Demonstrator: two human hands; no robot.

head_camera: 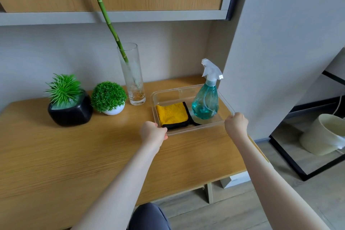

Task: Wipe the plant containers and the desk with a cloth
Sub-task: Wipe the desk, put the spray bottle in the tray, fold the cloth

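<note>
Where grey walls meet, wooden desk (78,155) bears planters — clear tray (188,90).

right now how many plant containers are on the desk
3, in a row along the back of the desk: a black pot at the left, a white pot beside it, and a glass vase to their right, next to the tray. None seems hidden.

No legible text, label, brand, number or sign found on any item: spray bottle (205,99), pots and tray all unmarked.
</note>
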